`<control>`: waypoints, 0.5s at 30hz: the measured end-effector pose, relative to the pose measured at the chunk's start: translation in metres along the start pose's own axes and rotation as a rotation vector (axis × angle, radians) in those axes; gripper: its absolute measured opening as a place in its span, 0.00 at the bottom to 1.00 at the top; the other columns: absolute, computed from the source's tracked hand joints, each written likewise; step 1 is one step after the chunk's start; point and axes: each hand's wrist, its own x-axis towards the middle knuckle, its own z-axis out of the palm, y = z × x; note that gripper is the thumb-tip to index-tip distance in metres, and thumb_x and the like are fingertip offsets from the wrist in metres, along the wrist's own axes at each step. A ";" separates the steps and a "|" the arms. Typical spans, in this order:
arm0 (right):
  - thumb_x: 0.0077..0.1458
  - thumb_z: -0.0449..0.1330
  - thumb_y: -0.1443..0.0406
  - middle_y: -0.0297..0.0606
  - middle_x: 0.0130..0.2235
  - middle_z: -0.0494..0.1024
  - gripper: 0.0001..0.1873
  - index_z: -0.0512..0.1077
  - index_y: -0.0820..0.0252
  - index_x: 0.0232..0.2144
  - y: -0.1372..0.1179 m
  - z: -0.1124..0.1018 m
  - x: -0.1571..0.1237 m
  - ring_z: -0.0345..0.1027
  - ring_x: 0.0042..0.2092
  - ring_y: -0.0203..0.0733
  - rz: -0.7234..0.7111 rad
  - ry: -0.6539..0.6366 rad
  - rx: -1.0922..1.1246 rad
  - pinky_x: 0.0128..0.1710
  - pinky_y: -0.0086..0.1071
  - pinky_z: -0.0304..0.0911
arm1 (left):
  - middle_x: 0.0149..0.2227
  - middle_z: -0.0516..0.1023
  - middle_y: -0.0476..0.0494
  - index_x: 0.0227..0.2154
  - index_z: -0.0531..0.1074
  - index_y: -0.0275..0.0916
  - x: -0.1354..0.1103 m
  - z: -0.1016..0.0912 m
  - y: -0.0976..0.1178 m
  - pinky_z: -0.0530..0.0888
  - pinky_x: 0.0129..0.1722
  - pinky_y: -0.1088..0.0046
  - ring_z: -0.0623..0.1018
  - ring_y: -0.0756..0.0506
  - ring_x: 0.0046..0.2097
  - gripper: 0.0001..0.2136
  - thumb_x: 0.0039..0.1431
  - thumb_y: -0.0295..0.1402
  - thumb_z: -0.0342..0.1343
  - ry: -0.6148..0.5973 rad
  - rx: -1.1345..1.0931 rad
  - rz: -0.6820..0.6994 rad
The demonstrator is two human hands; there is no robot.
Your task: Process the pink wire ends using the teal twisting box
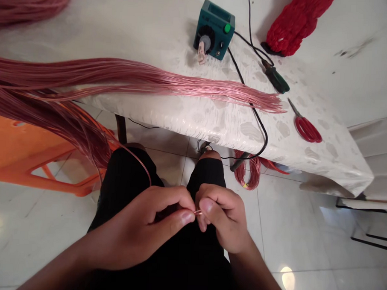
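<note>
Over my lap, my left hand (164,218) pinches a thin copper-pink wire (140,162) between thumb and forefinger. That strand runs up and left from the hand toward a hanging bundle of wires (81,136). My right hand (221,212) is closed close beside the left, its thumb and fingers on the short wire end that shows between the two hands. The tiny end looks bent or doubled, but its exact shape is too small to tell. Beyond my hands, a long bundle of pink wires (145,81) lies across the table, its loose ends pointing right.
On the covered table (194,119) stand a teal box with a green button (215,30), a green-handled tool (275,78), red scissors (306,126) and a red bundle (295,27). A black cable (261,131) hangs over the edge. An orange stool (36,151) is at left; coiled wire (248,173) hangs below.
</note>
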 end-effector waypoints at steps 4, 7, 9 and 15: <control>0.70 0.53 0.61 0.28 0.22 0.65 0.19 0.65 0.58 0.25 0.007 -0.001 0.000 0.57 0.22 0.31 0.015 0.181 0.175 0.26 0.32 0.53 | 0.25 0.72 0.53 0.30 0.73 0.41 0.000 0.001 -0.005 0.64 0.25 0.78 0.69 0.52 0.27 0.11 0.67 0.36 0.50 0.074 -0.011 -0.021; 0.69 0.53 0.57 0.31 0.24 0.66 0.18 0.69 0.59 0.28 0.004 0.000 0.003 0.60 0.25 0.34 0.024 0.088 0.029 0.28 0.33 0.55 | 0.25 0.72 0.54 0.30 0.73 0.41 0.000 0.003 -0.006 0.64 0.26 0.78 0.68 0.52 0.27 0.10 0.66 0.34 0.50 0.092 -0.033 -0.041; 0.68 0.55 0.58 0.32 0.25 0.66 0.18 0.68 0.59 0.27 0.000 0.002 0.004 0.60 0.27 0.34 -0.003 0.010 -0.096 0.29 0.32 0.55 | 0.25 0.72 0.54 0.29 0.72 0.41 0.001 0.005 -0.004 0.63 0.26 0.79 0.69 0.52 0.27 0.10 0.66 0.33 0.50 0.079 -0.043 -0.068; 0.70 0.53 0.60 0.29 0.20 0.64 0.24 0.63 0.59 0.21 0.009 0.003 -0.003 0.59 0.24 0.31 0.014 0.008 -0.058 0.27 0.28 0.54 | 0.29 0.73 0.51 0.31 0.73 0.41 0.002 0.009 -0.004 0.65 0.33 0.76 0.70 0.50 0.32 0.12 0.67 0.37 0.49 0.037 -0.053 -0.095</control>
